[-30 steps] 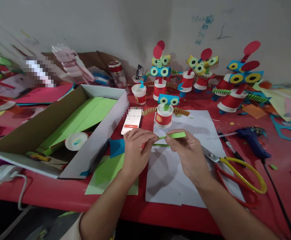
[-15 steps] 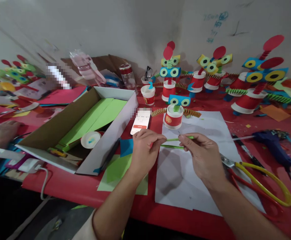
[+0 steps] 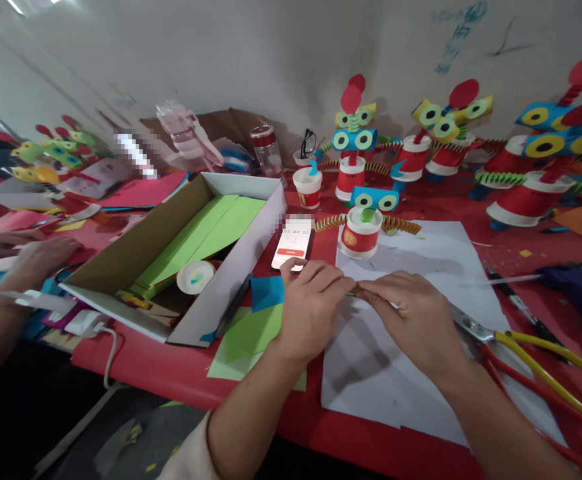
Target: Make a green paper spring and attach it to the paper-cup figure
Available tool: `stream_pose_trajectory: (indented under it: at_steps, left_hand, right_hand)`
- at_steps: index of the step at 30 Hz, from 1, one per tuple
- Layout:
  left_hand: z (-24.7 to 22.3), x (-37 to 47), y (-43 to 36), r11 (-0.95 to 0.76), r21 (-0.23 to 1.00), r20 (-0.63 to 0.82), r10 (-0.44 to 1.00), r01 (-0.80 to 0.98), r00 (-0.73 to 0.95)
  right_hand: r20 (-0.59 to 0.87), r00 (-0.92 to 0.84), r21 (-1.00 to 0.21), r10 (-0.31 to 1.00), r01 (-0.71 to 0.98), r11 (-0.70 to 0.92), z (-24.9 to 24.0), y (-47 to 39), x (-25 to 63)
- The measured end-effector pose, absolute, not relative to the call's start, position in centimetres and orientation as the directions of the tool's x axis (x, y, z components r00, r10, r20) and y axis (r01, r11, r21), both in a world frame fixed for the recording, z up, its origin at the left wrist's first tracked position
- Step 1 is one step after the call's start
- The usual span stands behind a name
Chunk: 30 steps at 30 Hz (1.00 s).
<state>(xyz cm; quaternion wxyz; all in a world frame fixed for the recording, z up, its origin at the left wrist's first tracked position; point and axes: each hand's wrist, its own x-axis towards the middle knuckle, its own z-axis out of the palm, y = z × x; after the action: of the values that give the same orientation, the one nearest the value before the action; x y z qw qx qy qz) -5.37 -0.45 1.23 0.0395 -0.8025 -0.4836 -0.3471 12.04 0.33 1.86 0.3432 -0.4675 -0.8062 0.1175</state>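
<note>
My left hand (image 3: 309, 312) and my right hand (image 3: 413, 317) meet over the white paper sheets (image 3: 365, 373), fingertips pinched together. A small bit of a green paper strip (image 3: 353, 292) shows between them; fingers cover the rest. Just beyond stands a red-and-white paper cup figure (image 3: 359, 235) with a blue eye piece and brown folded-paper arms. Yellow-and-red handled scissors (image 3: 508, 340) lie partly behind my right forearm. By my left hand are a lit phone (image 3: 292, 245), a blue paper piece (image 3: 267, 295) and green paper pieces (image 3: 253, 333).
A cardboard box (image 3: 243, 240) with green paper and a small cup stands at left. More cup figures (image 3: 531, 193) line the back. A blue glue gun (image 3: 573, 293) and a black marker (image 3: 528, 313) lie at right. Another person's hands (image 3: 45, 257) are at far left.
My hands have drawn closer together, and the green strip that stretched between them is now mostly covered. The view has shifted left, showing more of the other person's hands.
</note>
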Motion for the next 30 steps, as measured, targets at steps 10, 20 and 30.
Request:
stream_pose_trajectory:
  at_steps: [10, 20, 30]
  left_hand:
    - [1.6, -5.9, -0.2, -0.603, 0.401, 0.621, 0.732, 0.69, 0.279]
    - [2.1, -6.8, 0.1, -0.589, 0.402, 0.622, 0.737, 0.701, 0.264]
    - [2.2, -7.9, 0.2, -0.532, 0.277, 0.539, 0.775, 0.8, 0.329]
  right_hand:
    - [0.457, -0.383, -0.428, 0.803, 0.697, 0.576, 1.8, -0.2, 12.2]
    - [0.503, -0.337, -0.483, 0.796, 0.654, 0.582, 1.9, -0.2, 12.1]
    - [0.502, -0.286, -0.496, 0.816, 0.678, 0.543, 1.9, -0.3, 12.0]
